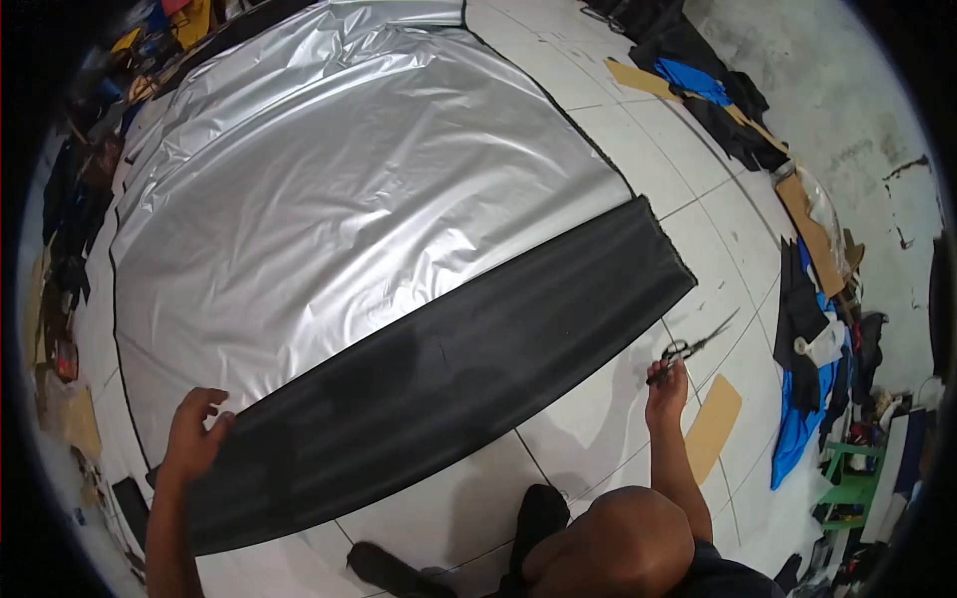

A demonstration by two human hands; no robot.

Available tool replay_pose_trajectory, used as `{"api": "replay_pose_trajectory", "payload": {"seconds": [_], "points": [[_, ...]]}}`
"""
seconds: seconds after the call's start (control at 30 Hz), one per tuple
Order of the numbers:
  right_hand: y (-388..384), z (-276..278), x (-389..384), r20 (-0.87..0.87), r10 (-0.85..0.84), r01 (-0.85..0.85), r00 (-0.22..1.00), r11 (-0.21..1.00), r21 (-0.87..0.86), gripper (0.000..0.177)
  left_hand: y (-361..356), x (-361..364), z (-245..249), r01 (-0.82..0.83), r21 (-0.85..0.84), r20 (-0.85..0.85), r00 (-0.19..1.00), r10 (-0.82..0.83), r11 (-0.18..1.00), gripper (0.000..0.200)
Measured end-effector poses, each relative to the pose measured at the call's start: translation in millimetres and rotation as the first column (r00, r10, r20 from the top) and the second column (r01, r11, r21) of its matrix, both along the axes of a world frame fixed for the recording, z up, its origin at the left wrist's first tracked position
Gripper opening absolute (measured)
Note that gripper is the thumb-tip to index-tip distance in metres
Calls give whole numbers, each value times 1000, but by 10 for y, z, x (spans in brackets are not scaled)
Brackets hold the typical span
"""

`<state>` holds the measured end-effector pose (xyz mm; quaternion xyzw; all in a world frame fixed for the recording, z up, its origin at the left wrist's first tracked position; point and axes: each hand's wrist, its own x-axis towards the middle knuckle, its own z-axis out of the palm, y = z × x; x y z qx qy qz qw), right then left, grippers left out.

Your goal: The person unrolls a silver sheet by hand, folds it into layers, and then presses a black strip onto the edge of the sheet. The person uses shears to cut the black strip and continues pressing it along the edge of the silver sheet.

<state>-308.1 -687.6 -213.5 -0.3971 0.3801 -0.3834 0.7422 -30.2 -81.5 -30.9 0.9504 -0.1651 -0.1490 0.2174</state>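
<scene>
A large silver sheet of fabric point(369, 199) covers the tiled floor, its near side folded over into a broad black strip point(449, 369). My left hand point(196, 431) is over the strip's left end, fingers apart and curved, with nothing in it. Off the strip's right end, my right hand point(666, 397) grips a pair of scissors point(681, 351) by the handles, the blades pointing up and to the right. A tan piece of cardboard point(714, 429) lies on the floor beside my right forearm. A small black piece point(130, 506) is near my left wrist.
Black and blue fabric scraps point(802, 379) lie along the wall at the right, with a green stool point(850, 483) below them. More scraps and cardboard point(638, 78) are at the upper right. Clutter lines the left edge. My feet point(543, 513) stand near the strip.
</scene>
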Motion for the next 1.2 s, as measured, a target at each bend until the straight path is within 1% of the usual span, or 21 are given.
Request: {"api": "replay_pose_trajectory", "payload": {"seconds": [0.07,0.1,0.13,0.2,0.3,0.4,0.43,0.47,0.53,0.63,0.73,0.8,0.87,0.93,0.97,1.0,1.07,1.1,1.13,1.17,1.2], "points": [[-53,3,85,23,110,-107,994,990,-93,26,169,38,-111,-125,-51,16,992,126,991,23],[-43,44,117,5,114,-113,994,991,-71,25,220,-5,-181,-172,-73,-11,985,172,982,22],[-12,105,130,33,21,-22,999,999,49,23,279,-71,-277,-221,-96,-40,975,218,971,21],[113,305,139,128,-31,19,991,996,91,22,444,-150,-567,-208,-185,-165,970,178,960,20],[114,189,-25,-87,-63,56,994,995,-82,18,401,-306,-840,-236,-318,-227,959,169,918,19],[143,61,-303,-260,-46,5,964,988,-155,26,505,-548,-918,-105,-328,-150,987,58,939,18],[195,-13,-381,-267,-133,84,955,979,-187,26,526,-606,-902,-128,-315,-148,985,84,940,17],[147,-151,-519,-327,-103,31,939,975,-219,29,554,-667,-857,-154,-305,-144,983,114,940,16],[257,-220,-657,-339,-145,62,929,968,-245,33,663,-742,-804,-214,-302,-138,974,179,929,15],[395,-344,-994,-669,-334,-84,664,855,-511,34,965,-797,-903,-303,-349,-125,953,277,887,14],[604,-97,-1294,-874,-352,-407,335,783,-471,31,1411,-1035,-1187,-421,-405,-102,903,418,812,16],[601,-307,-1499,-845,-395,-393,361,757,-522,29,1738,-1357,-1419,-518,-404,-70,839,539,754,17],[650,-311,-1568,-876,-407,-467,258,742,-482,29,1987,-1890,-1845,-666,-339,148,660,737,664,21],[586,-320,-1563,-912,-347,-509,218,757,-409,28,1913,-2421,-1912,-793,-329,158,489,858,512,34],[510,-330,-1543,-932,-350,-581,98,740,-339,29,1961,-2639,-1941,-932,-273,-110,278,954,240,43],[409,-348,-1497,-934,-357,-646,-21,718,-260,29,1992,-2813,-1941,-989,-146,-350,14,937,-40,52],[200,-81,-1410,-929,-287,-839,-233,542,42,29,1867,-2906,-1749,-909,-79,-553,-302,777,-409,55],[-102,-93,-1261,-902,-280,-895,-327,399,201,29,2029,-3012,-1818,-912,-102,-711,-213,671,-397,62],[-870,-953,-1661,-798,-592,-979,112,71,-190,26,2196,-3136,-1964,-905,-144,-829,-111,548,-401,69],[-219,133,-788,-933,-357,-954,-41,292,-69,32,2341,-3171,-2103,-894,-203,-850,-41,525,-399,73],[-834,-551,-772,-933,-289,-921,215,258,-293,35,2301,-3075,-2047,-886,-252,-829,-10,559,-390,73]]}}
